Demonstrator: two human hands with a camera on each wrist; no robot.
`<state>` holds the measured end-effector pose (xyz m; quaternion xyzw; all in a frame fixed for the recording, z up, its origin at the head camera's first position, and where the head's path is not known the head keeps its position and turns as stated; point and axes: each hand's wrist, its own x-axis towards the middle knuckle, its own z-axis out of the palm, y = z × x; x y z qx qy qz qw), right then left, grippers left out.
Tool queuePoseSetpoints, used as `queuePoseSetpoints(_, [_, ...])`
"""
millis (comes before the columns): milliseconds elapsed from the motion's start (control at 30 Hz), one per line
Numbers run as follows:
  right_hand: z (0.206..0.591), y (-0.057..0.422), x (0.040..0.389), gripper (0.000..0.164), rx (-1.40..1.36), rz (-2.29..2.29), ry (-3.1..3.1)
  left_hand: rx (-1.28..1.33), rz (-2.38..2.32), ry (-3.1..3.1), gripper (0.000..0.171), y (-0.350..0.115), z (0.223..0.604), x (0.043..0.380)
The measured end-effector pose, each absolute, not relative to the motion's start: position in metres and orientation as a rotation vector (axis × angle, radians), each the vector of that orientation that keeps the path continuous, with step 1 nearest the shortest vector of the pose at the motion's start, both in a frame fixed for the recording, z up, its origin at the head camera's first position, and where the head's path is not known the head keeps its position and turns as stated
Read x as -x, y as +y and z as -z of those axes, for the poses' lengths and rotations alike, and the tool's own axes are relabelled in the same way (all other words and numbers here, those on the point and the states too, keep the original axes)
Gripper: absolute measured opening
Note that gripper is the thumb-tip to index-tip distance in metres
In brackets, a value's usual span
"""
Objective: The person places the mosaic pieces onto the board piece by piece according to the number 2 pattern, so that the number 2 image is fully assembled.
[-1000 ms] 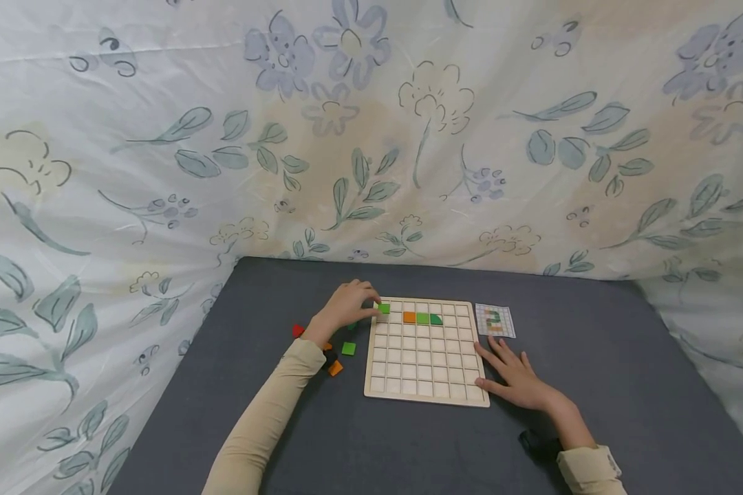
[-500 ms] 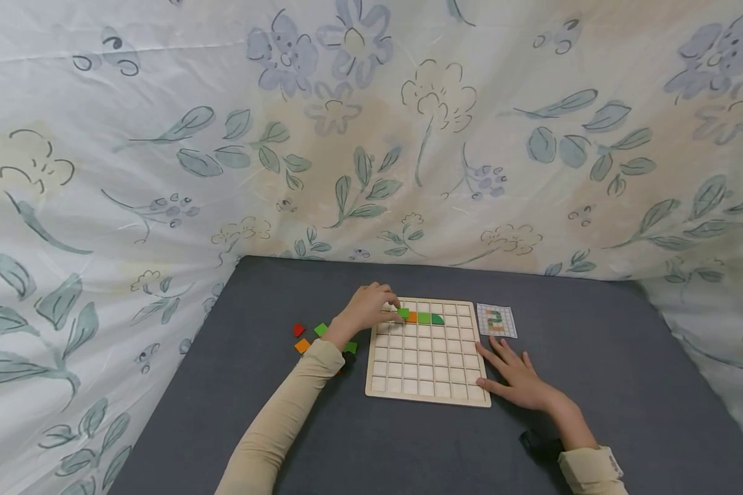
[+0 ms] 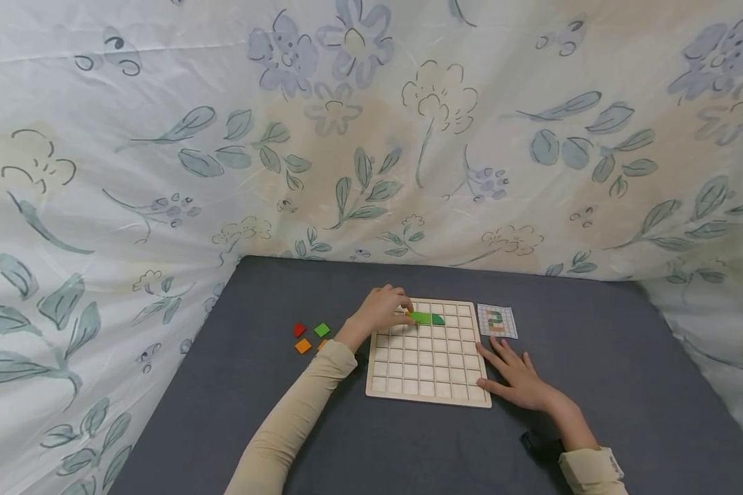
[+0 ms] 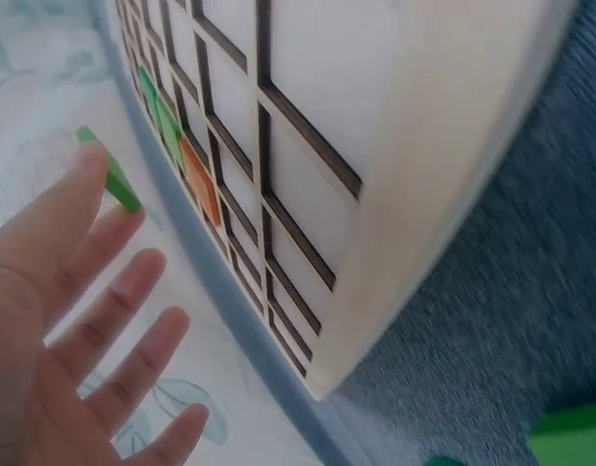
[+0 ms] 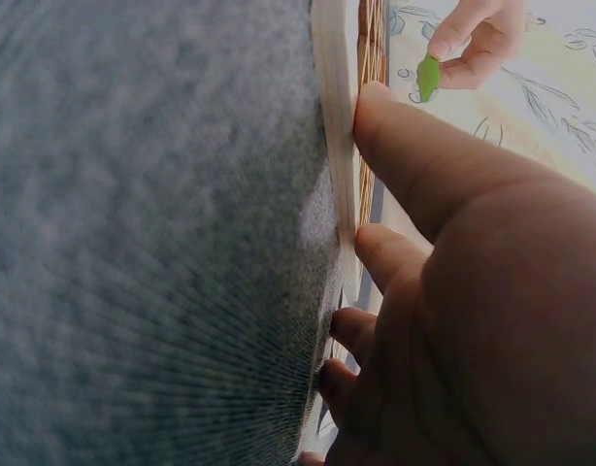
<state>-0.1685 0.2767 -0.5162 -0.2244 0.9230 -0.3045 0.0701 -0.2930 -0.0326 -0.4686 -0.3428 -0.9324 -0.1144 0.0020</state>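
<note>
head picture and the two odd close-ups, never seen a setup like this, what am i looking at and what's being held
There is no machine here, just a person's two bare hands. The wide picture comes from a camera worn on the head; each close-up comes from a camera on one wrist.

On the dark table lies a grid board with an orange tile, a light green tile and a dark green tile in a row. Loose tiles lie to its left, a patterned card to its right.

The left hand pinches another green tile. The right hand touches the board's right edge.
</note>
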Motion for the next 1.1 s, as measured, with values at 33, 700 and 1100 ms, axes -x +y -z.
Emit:
queuePoseSetpoints(33, [0.515,0.276,0.169,0.070,0.668,0.913,2.776,1.083,0.354,-2.923,0.027,-0.032,0.469,0.293])
queuePoseSetpoints(700, [0.510,0.274,0.171,0.072,0.581,0.825,2.757,1.128,0.361,-2.938,0.030,-0.005,0.467,0.285])
queuePoseSetpoints(1100, [0.507,0.273,0.170,0.072,0.568,0.820,2.763,1.086,0.303,-2.985,0.028,0.010,0.475,0.282])
